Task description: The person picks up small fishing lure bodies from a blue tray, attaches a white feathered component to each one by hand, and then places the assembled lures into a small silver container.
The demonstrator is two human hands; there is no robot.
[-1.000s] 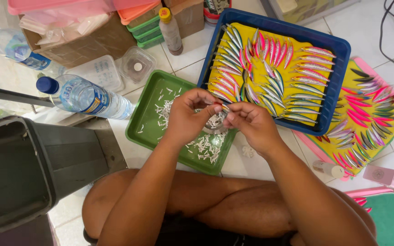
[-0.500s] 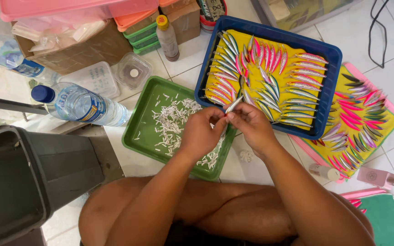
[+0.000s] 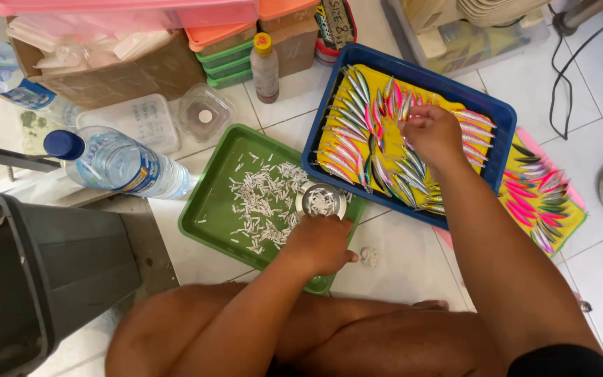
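Observation:
My right hand (image 3: 433, 132) reaches into the blue tray (image 3: 497, 112) and its fingers pinch a silver-and-pink fishing lure (image 3: 405, 106) among several lures laid on a yellow mat (image 3: 329, 136). My left hand (image 3: 321, 243) rests with curled fingers over the near edge of the green tray (image 3: 207, 209), just below a small round metal cup (image 3: 321, 200) of white bits. Many small white pieces (image 3: 266, 202) lie scattered in the green tray. What the left fingers hold is hidden.
A second yellow mat with pink and green lures (image 3: 546, 199) lies right of the blue tray. A water bottle (image 3: 116, 162) lies left of the green tray, a dark bin (image 3: 29, 279) at lower left. Boxes, containers and a small bottle (image 3: 265, 66) stand at the back.
Both hands were together over the green tray working on one lure. Now they have parted: the right hand moved up into the blue tray, the left dropped to the green tray's near edge.

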